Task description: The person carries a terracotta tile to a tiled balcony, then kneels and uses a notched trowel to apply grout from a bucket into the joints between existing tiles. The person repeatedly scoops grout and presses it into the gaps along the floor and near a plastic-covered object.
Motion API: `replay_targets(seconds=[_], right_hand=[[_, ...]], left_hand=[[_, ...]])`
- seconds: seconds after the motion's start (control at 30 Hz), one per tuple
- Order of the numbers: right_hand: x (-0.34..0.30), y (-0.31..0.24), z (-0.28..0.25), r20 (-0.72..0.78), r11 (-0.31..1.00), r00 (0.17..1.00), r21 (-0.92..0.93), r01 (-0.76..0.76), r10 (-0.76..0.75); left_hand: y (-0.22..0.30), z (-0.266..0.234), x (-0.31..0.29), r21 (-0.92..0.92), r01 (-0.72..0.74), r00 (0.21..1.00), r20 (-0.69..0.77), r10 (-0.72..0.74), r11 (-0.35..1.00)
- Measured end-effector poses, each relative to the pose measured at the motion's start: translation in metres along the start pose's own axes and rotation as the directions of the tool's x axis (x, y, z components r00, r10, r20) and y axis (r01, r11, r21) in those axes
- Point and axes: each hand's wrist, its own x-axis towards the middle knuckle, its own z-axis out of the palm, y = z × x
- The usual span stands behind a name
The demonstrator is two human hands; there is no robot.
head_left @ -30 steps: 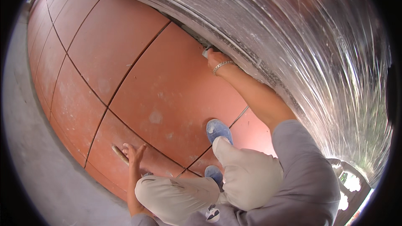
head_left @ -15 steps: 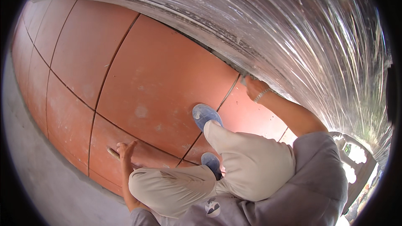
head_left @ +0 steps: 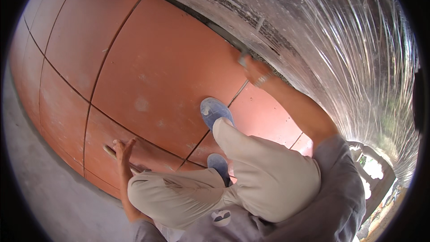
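Down on the red floor tiles (head_left: pixel 170 67), my left hand (head_left: pixel 123 150) grips a tool with a wooden handle (head_left: pixel 109 151); its other end is partly hidden by my knee, so its kind cannot be told. My right hand (head_left: pixel 256 68), with a bracelet at the wrist, reaches to the tile edge along the plastic-covered wall. Its fingers are closed on a small grey piece (head_left: pixel 243 59), blurred and too small to name. Below the fingers runs a narrow dark gap (head_left: pixel 217 29) between tiles and wall.
Clear plastic sheeting (head_left: pixel 309 27) hangs over the wall on the right. My blue shoes (head_left: pixel 216 113) stand on the tiles under my bent legs. Grey bare concrete (head_left: pixel 49 188) borders the tiles at the left. A pale balustrade (head_left: pixel 374 170) stands at the lower right.
My right hand has moved up and left along the tile edge, past the joint, with the grey piece. My left hand still grips the wooden handle; the whole view has shifted a little.
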Motion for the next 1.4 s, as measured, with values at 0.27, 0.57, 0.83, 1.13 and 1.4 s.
replay_targets(seconds=[0.27,0.57,0.83,1.13,1.4], right_hand=[[-0.08,0.056,-0.001,0.103,0.983,0.983,-0.124,-0.137,0.15],[0.0,-0.002,-0.002,0.032,0.997,0.999,-0.073,0.009,-0.007],[-0.034,0.008,-0.016,0.036,0.989,0.999,-0.147,-0.024,0.03],[0.088,-0.088,-0.032,0.044,0.991,0.999,-0.134,0.002,0.004],[0.154,-0.16,-0.052,0.007,0.995,1.0,-0.096,-0.008,0.009]], left_hand=[[-0.005,-0.003,0.001,-0.045,-0.051,0.998,-0.027,0.05,0.998],[0.003,-0.001,-0.01,-0.025,-0.029,0.997,-0.069,0.027,0.999],[-0.016,0.009,-0.013,-0.157,-0.071,0.993,-0.108,0.054,0.985],[-0.016,0.003,-0.021,-0.304,-0.003,0.999,-0.044,-0.012,0.953],[-0.013,0.002,-0.021,-0.258,-0.007,0.998,-0.065,-0.01,0.966]])
